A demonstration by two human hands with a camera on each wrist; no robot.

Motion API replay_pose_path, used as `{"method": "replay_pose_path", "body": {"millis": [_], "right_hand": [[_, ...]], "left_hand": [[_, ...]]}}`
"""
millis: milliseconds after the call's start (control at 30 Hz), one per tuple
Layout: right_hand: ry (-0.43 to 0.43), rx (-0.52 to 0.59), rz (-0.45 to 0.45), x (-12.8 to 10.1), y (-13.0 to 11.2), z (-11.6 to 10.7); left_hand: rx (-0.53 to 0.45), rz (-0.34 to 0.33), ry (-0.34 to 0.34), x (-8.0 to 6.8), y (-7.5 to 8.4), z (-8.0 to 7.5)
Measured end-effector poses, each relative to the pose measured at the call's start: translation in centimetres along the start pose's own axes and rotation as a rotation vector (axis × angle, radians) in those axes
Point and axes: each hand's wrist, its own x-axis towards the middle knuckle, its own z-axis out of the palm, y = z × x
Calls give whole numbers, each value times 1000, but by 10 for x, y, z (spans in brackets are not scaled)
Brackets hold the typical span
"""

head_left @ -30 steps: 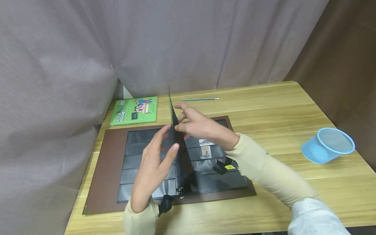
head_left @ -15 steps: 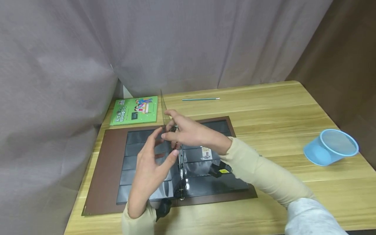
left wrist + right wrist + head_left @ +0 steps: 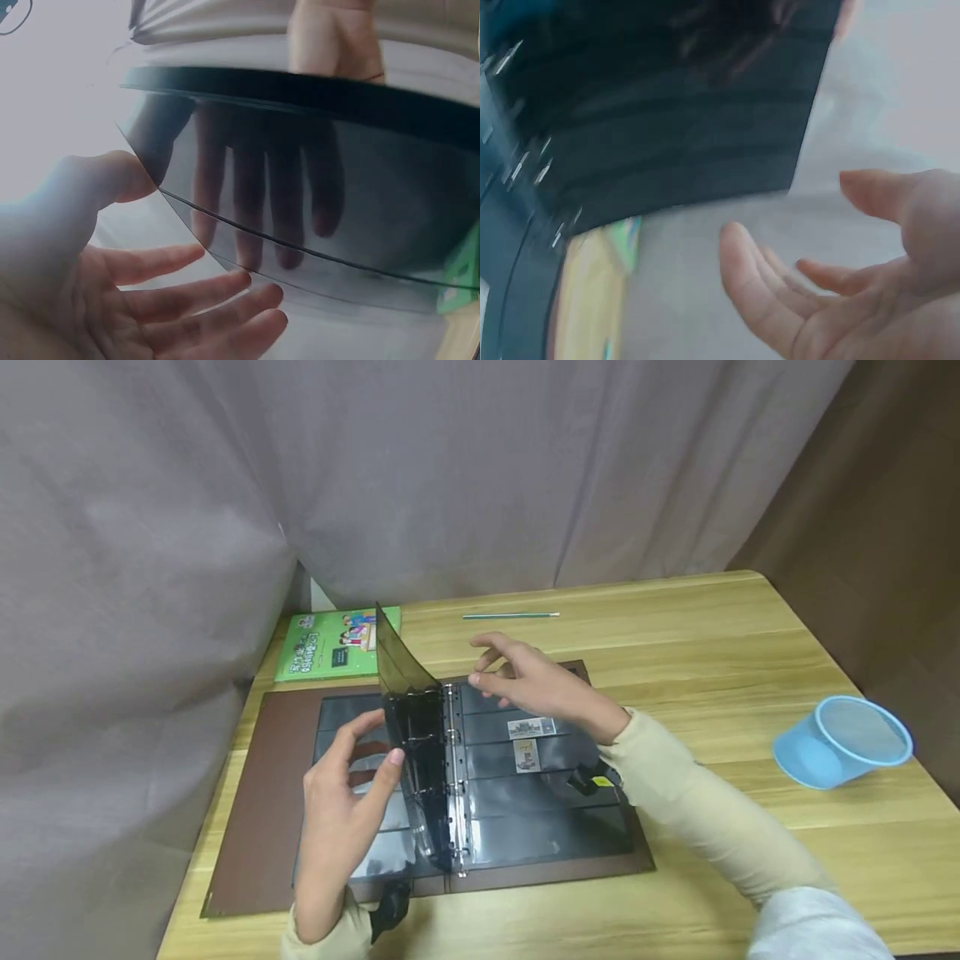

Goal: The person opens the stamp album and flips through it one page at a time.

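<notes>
A stamp album with a brown cover point(image 3: 243, 793) lies open on the table. One of its dark see-through pocket pages point(image 3: 412, 718) stands up from the metal rings point(image 3: 452, 777), leaning left. At that page's free edge is my left hand point(image 3: 337, 810), its thumb and spread fingertips right at the edge, also seen in the left wrist view. My right hand point(image 3: 536, 681) hovers over the right-hand pages, fingers loosely bent and holding nothing; the right wrist view shows it apart from the page. Two small stamps point(image 3: 531, 727) sit in pockets of the right page point(image 3: 551, 835).
A green book point(image 3: 318, 647) with cartoon figures lies at the back left, partly behind the raised page. Behind the album is a pencil point(image 3: 510, 616). A blue mesh cup point(image 3: 840, 743) stands at the table's right side. Grey curtains point(image 3: 450, 485) hang behind the wooden table point(image 3: 697, 652).
The upright page has swung left, uncovering the rings and both stamps. My left hand has moved left with it. The right hand first followed left, then drew back right, away from the page.
</notes>
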Motion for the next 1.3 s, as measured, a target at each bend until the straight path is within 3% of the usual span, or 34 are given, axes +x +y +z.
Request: {"method": "replay_pose_path", "body": {"millis": [167,400,633,800,1033,1300], "right_hand": [[94,-95,-34,-3,36,-15],[116,-146,-18,-12,82,-31],[112,-322,38,-22,124,-45],[92,-368,103,-24,141,-50],[5,-428,167,-25,160,-53],[-85,-483,223,-31,172,-48]], "left_hand": [[39,29,80,-6,-3,-5],[56,100,168,-14,-10,-10],[82,151,188,-22,-21,-16],[117,168,202,-27,-28,-23],[147,75,243,-37,-38,-33],[152,-117,247,-49,-47,-46]]}}
